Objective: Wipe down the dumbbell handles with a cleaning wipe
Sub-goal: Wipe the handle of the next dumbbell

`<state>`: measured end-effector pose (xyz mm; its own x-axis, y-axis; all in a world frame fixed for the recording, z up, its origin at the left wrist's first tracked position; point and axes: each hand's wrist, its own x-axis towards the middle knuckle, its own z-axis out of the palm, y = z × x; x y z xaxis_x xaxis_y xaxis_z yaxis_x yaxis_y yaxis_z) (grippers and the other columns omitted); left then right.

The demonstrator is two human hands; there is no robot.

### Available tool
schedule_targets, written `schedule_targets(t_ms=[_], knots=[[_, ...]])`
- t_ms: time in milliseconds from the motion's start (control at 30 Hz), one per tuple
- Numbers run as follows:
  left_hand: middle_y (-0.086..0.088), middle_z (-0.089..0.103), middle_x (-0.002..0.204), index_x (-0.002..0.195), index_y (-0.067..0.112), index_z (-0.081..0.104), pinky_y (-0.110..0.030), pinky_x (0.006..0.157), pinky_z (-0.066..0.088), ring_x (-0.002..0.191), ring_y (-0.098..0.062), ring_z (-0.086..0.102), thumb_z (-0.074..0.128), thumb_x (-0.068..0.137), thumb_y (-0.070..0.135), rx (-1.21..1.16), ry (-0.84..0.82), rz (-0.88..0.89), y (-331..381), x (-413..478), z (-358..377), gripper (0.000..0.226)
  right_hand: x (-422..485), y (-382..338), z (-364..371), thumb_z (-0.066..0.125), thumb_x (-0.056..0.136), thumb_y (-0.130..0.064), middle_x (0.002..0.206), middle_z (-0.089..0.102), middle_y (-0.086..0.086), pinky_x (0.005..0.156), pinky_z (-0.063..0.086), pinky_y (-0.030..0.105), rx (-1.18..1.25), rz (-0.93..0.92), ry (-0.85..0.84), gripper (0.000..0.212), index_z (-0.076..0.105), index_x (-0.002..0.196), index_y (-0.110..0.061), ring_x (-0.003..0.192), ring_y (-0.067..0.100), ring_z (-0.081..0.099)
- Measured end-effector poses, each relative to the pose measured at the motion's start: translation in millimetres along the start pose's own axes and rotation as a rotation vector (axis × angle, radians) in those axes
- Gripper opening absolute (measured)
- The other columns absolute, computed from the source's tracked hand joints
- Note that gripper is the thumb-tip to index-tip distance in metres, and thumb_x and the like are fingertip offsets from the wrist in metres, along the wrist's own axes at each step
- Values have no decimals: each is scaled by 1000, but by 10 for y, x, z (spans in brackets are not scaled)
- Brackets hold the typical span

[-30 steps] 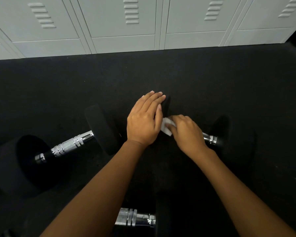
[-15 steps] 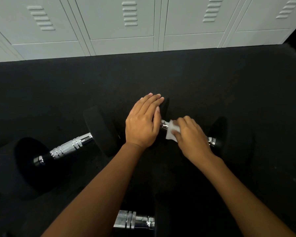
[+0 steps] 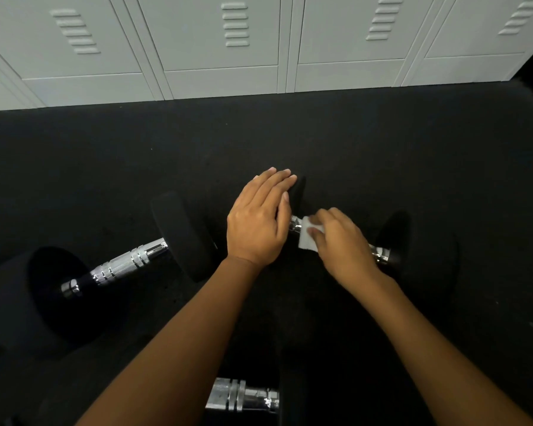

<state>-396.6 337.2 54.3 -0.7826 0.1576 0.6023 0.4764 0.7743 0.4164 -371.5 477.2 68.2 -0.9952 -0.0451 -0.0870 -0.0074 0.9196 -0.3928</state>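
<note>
Shadow is swallowing much of the dumbbell being cleaned. Its black heads are blending into the dark floor, and only two short bits of its chrome handle are showing, one on each side of the right hand. That hand is covering the rest of the handle, its fingers curling over the bar and pinching the white wipe against it. How far the wipe is wrapping underneath cannot be made out. The left hand is lying flat, fingers straight and together, pressing on the dumbbell's left head and hiding most of it.

A second dumbbell is lying to the left, its nearer head close to the left wrist. A third dumbbell is being cut off by the lower edge, partly behind the left forearm. Grey lockers are running along the far edge of the floor, their tops out of frame.

Compared with a second ago, the wipe is sitting slightly further from the left hand, baring a chrome collar between them. The left hand is staying put.
</note>
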Motion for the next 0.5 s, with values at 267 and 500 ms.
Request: schedule_targets(t_ms=[267, 500], knots=[[-4, 61, 125, 120, 10, 61, -36, 107, 36, 126, -16, 48, 33, 97, 21, -8, 0, -5, -4, 31, -4, 38, -72, 90, 96, 58, 90, -18, 111, 52, 5, 90, 37, 29, 32, -75, 137, 29, 54, 117, -11, 106, 19, 47], [-3, 60, 127, 122, 12, 59, -34, 109, 34, 127, -14, 46, 34, 97, 22, 13, -35, -5, -2, 32, 2, 37, -88, 3, 220, 69, 76, -5, 108, 53, 7, 87, 41, 28, -119, -179, 172, 39, 56, 112, -9, 99, 20, 51]])
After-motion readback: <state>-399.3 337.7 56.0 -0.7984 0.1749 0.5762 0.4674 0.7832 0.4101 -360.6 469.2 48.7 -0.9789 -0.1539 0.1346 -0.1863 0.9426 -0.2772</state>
